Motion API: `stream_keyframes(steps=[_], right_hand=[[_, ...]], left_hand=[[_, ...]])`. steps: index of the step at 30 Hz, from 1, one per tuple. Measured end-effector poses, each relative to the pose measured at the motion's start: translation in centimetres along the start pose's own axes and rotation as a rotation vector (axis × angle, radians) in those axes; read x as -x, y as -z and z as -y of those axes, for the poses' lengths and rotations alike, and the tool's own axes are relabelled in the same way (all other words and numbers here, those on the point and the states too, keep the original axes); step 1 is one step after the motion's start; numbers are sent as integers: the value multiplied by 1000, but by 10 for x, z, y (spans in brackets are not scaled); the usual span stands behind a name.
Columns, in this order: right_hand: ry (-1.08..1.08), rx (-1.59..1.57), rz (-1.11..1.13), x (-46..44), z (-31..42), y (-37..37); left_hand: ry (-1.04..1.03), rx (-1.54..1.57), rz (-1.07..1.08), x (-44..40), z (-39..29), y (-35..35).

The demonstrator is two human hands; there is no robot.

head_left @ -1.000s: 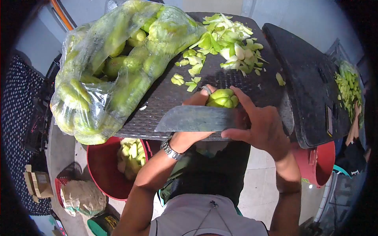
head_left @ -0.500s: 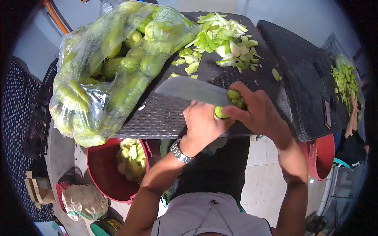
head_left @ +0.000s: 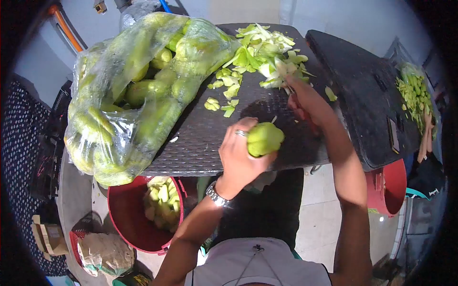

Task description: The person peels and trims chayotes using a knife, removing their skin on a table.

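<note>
In the head view, my left hand [head_left: 241, 155] is wrapped round a pale green chayote [head_left: 265, 139] above the table's near edge. My right hand [head_left: 307, 102] is farther forward and to the right, closed and blurred by motion, beside a heap of chayote peelings [head_left: 272, 50]. It appears to grip the knife, whose blade is turned nearly edge-on and hardly visible. Several trimmed pieces [head_left: 232, 90] lie left of the heap, among them a small chayote end [head_left: 212, 104].
A large clear bag of chayotes [head_left: 157, 95] covers the left of the dark woven table [head_left: 200, 152]. Below stands a red bucket [head_left: 124, 214] with peeled pieces. Rightward are a black table [head_left: 358, 90] with a phone [head_left: 393, 135], another red bucket [head_left: 395, 188] and another person's hand [head_left: 426, 133].
My right hand has moved forward, away from my left hand, and the broad knife blade has swung out of plain sight. A chayote end now lies on the table. My left hand keeps the chayote.
</note>
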State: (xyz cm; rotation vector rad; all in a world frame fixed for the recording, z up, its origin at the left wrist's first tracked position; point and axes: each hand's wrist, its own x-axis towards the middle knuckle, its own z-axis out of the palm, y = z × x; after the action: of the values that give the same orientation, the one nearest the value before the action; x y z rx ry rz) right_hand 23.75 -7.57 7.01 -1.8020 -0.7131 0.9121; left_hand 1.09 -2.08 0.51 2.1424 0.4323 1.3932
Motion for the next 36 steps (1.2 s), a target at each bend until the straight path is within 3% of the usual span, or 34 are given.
stream_keyframes(steps=[1, 4, 6, 8, 10, 14, 17, 21, 24, 27, 28, 30, 32, 33, 35, 36], right_hand=[[35, 69, -60, -17, -4, -5], [127, 210, -214, -53, -3, -21], [143, 216, -266, -62, 4, -33], [147, 216, -231, -74, -1, -37], [128, 160, -181, -67, -1, -44], [61, 2, -25, -17, -17, -57], [-34, -15, 51, 30, -20, -71], [-90, -90, 307, 69, -32, -90], [-96, -230, 426, 76, -43, -112], [64, -261, 258, 78, -51, -129], [132, -329, 239, 81, -51, -129], [266, -456, 203, 87, -48, -125], [320, -594, 254, 86, -52, -125], [305, -609, 278, 85, -56, -124], [295, -607, 313, 80, -63, -115], [356, -484, 226, 80, -64, -110]], left_hand=[[129, 72, 1, 2, 2, 4], [246, -153, 65, -8, 12, 34], [625, 151, 170, -10, 12, 58], [775, 198, 281, -11, 21, 91], [1029, 556, 238, -10, 23, 120], [889, 222, 484, -25, 4, 146], [665, -372, 779, -44, 6, 151], [631, -329, 916, -56, 25, 150], [917, 153, 819, -46, 40, 146], [631, 1, 637, -15, 47, 133], [612, -124, 610, -21, 19, 130], [602, 384, 299, -6, 15, 112], [999, 881, 350, -4, 5, 102], [1187, 1024, 618, -2, 13, 100], [1092, 1037, 470, 7, 10, 82], [1006, 979, 381, 10, 9, 75]])
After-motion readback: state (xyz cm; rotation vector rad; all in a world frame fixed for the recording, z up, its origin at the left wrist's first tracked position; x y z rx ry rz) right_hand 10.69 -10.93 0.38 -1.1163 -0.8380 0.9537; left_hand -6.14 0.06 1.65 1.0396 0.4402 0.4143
